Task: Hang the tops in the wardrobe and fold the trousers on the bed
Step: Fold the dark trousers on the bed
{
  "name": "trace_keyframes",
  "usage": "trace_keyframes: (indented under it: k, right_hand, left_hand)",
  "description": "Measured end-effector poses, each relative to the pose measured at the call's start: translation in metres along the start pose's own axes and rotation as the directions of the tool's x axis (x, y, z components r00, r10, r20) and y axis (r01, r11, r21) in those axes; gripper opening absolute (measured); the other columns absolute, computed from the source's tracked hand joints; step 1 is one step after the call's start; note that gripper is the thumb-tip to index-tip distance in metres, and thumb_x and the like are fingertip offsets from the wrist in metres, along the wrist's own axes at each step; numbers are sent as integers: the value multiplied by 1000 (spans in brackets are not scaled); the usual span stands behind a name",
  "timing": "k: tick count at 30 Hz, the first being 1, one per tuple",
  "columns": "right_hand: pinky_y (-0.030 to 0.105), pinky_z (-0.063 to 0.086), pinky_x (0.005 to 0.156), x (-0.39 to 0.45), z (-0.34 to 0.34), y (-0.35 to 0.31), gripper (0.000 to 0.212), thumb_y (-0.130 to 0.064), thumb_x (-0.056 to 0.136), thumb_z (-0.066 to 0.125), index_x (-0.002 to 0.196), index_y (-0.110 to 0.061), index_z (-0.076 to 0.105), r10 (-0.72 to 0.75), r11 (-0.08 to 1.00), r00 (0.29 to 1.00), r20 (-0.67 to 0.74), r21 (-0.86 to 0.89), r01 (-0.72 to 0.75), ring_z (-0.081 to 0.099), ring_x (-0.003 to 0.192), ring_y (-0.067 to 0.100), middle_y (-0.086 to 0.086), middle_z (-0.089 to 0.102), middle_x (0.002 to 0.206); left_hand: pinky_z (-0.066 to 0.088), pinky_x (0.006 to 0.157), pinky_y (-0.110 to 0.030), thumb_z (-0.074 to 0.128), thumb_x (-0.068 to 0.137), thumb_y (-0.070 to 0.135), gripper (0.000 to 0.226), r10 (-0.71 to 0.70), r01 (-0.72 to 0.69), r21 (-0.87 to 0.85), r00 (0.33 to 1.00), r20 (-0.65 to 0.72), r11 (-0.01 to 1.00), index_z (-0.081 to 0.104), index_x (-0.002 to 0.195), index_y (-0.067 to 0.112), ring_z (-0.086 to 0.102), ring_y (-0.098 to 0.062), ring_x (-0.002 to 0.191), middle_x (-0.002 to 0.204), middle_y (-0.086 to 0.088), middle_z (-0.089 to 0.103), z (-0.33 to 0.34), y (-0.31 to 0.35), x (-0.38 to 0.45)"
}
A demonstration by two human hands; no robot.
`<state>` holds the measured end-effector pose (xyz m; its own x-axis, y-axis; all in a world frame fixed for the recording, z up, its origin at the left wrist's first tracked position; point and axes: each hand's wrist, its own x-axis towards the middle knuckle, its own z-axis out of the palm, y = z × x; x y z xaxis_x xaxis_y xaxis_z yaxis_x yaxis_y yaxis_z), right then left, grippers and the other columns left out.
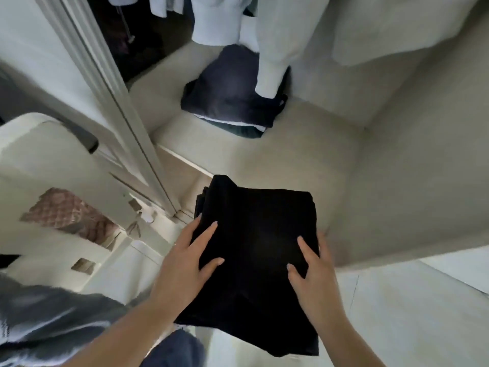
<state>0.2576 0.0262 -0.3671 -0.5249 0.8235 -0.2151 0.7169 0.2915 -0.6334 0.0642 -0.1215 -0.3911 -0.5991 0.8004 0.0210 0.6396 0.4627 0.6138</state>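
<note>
Both hands, left hand (185, 258) and right hand (315, 268), grip opposite sides of folded black fabric trousers (254, 258); far: folded dark garment stack (230, 102) on wardrobe floor (304, 160).

A home bedroom: open wardrobe (127, 83) with hanging tops (217, 19), carpet (304, 160).

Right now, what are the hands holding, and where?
Folded black trousers: left hand grips the left edge, right hand the right edge.
</note>
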Motion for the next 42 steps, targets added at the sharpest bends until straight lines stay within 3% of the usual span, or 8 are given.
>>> trace_keyframes:
  k: [6, 14, 19, 22, 26, 29, 32, 42]
  right_hand:
    - [10, 26, 92, 89, -7, -7, 59, -14, 94, 55, 147, -22, 33, 144, 987, 973, -178, -37, -153, 27, 139, 8, -8, 1, 160]
    - [15, 30, 95, 198, -29, 9, 57, -6, 93, 53, 146, -16, 35, 214, 964, 919, -332, -81, -254, 36, 134, 17, 4, 7, 159]
    - [22, 24, 109, 262, -22, 42, 57, -4, 91, 52, 145, -13, 37, 194, 954, 910, -366, -144, -262, 26, 141, 23, 10, 15, 157]
    - [28, 23, 111, 286, -13, 61, 59, -13, 92, 53, 147, -19, 33, 283, 902, 909, -307, -235, -361, 22, 142, 27, 13, 14, 157]
    - [52, 11, 114, 290, 13, 63, 64, -41, 91, 48, 149, -30, 22, 220, 797, 922, -318, -486, -358, 1, 146, 25, 6, 1, 160]
    - [56, 8, 113, 278, 31, 62, 67, -60, 90, 24, 150, -32, 18, 126, 826, 960, -252, -509, -242, -4, 147, 22, 5, 1, 161]
    - [55, 8, 114, 269, 42, 74, 71, -64, 86, 12, 151, -33, 16, 182, 828, 945, -273, -476, -297, -3, 147, 20, 2, 1, 161]
    - [54, 7, 114, 340, 17, 103, 64, -56, 91, 30, 149, -29, 25, 184, 816, 906, -381, -454, -357, 7, 147, 20, 4, 12, 160]
  left_hand:
    - [37, 104, -33, 77, 77, 25, 70, 275, -272, -44, 960, 60, 961, 47, 140, 18, 43, -25, 131, 147, -10, 39, 27, 1, 144]
    - [36, 109, -34, 76, 79, 23, 70, 355, -342, -163, 933, 61, 926, 44, 141, 16, 39, -24, 135, 147, -11, 36, 83, 21, 264]
    - [24, 111, -24, 73, 82, 23, 69, 356, -331, -191, 927, 116, 924, 40, 143, 17, 31, -23, 139, 151, -11, 31, 126, 17, 320]
    - [28, 113, -38, 67, 85, 36, 70, 321, -322, -16, 938, 132, 947, 34, 147, 24, 25, -29, 142, 156, -9, 22, 142, 8, 338]
    - [20, 111, -58, 56, 83, 46, 72, 505, -518, 384, 851, 143, 764, 32, 147, 24, 11, -35, 145, 157, -10, 20, 146, 14, 337]
    - [7, 113, -61, 26, 87, 63, 72, 468, -566, 438, 824, 319, 698, 22, 150, 28, 4, -34, 147, 159, -8, 15, 158, 21, 321]
    - [-11, 112, -55, -6, 80, 74, 79, 384, -548, 446, 828, 409, 708, -1, 150, 37, -18, -29, 145, 160, -2, -10, 174, 17, 321]
    - [-7, 114, -54, -4, 77, 77, 78, 407, -553, 356, 817, 408, 753, -5, 147, 43, -18, -23, 145, 159, 4, -13, 216, 45, 397]
